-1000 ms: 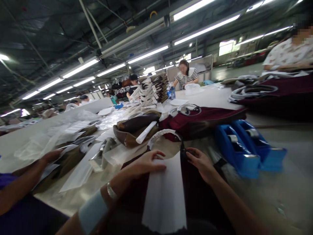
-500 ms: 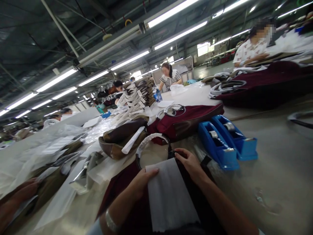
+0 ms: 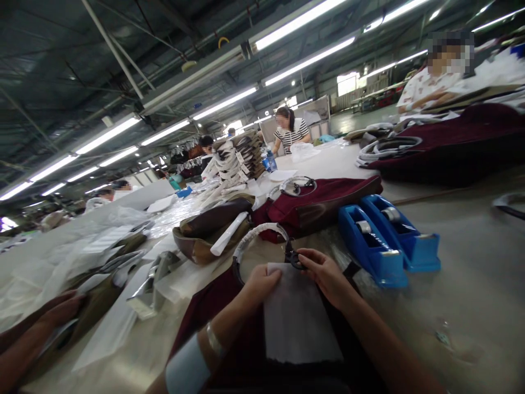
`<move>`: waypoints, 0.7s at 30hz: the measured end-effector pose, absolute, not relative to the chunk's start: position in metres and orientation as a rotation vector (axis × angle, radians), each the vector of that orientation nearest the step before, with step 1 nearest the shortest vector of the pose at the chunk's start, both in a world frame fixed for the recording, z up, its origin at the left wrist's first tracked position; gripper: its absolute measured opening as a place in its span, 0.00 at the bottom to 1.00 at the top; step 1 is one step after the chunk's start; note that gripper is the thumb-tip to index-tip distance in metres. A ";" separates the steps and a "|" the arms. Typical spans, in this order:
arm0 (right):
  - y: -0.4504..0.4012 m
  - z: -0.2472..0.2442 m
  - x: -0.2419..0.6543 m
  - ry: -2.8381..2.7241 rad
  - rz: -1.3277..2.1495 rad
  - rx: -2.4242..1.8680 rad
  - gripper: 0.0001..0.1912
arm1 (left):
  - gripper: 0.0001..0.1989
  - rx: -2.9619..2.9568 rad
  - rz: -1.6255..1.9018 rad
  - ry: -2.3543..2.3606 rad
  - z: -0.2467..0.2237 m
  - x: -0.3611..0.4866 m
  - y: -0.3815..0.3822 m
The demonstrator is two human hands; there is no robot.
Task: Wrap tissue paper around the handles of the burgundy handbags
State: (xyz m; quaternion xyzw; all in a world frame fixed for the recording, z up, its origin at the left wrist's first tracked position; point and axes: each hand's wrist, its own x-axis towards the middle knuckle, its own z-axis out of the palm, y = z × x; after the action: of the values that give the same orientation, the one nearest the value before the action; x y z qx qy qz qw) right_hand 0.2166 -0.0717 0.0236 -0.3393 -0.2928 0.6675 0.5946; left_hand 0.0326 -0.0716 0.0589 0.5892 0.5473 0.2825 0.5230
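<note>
A dark maroon bag [image 3: 205, 312] lies in front of me, its round handle [image 3: 254, 232] wrapped in white and standing up at the far edge. My left hand [image 3: 262, 284] pinches the upper left corner of a white sheet [image 3: 301, 323] that lies over the bag. With fingertips together, my right hand [image 3: 324, 271] holds a dark round tag [image 3: 296, 259] at the right foot of the handle, just above the sheet's top edge.
Two blue tape dispensers [image 3: 371, 246] stand at the right. Beyond are another maroon bag [image 3: 320, 205] and a brown bag [image 3: 197, 232]. A grey dispenser [image 3: 151, 290] is at left, near another person's hands [image 3: 61, 312]. More people sit farther back.
My left hand has moved up and right along with the sheet's top edge. The round tag now shows between my right fingertips. The view has shifted slightly.
</note>
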 end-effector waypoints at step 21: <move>-0.077 0.017 0.217 -1.646 0.777 -1.296 0.12 | 0.22 0.814 0.997 0.975 0.019 0.056 -0.045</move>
State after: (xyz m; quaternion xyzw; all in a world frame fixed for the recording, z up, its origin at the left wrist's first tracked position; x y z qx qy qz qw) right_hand 0.2168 -0.0770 0.0171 -0.5213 -0.6622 0.3125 0.4383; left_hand 0.0555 -0.0447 0.0186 0.3641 0.4363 0.4462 0.6914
